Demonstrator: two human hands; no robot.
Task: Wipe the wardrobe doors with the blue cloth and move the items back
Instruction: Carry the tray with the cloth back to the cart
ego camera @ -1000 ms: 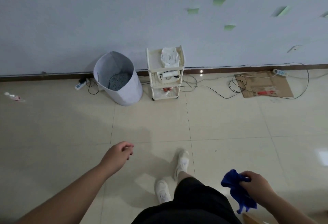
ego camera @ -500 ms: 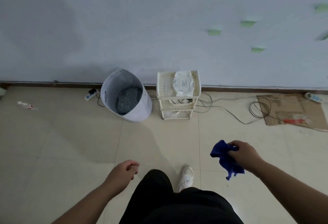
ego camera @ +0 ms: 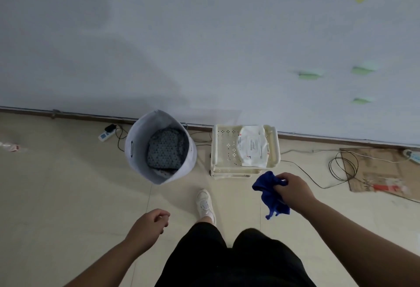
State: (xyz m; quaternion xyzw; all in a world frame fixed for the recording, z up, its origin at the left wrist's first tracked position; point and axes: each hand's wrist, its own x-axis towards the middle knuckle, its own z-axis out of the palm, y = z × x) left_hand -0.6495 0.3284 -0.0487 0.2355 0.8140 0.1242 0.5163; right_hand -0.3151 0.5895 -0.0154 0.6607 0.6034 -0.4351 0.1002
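Observation:
My right hand is shut on the crumpled blue cloth, held just in front of a cream plastic rack standing against the wall. A white packet lies on the rack's top shelf. Left of the rack stands a white fabric basket with patterned grey cloth inside. My left hand hangs low over the floor, fingers loosely curled and holding nothing. No wardrobe door is in view, only a plain pale wall.
Power strips and cables run along the skirting. A flattened cardboard sheet lies on the floor at right. A small bottle lies at far left. Green sticky notes dot the wall. My shoe is stepping forward.
I have walked closer to the wall; basket and rack loom larger. My right hand with the cloth has risen toward the rack. My left hand stays low.

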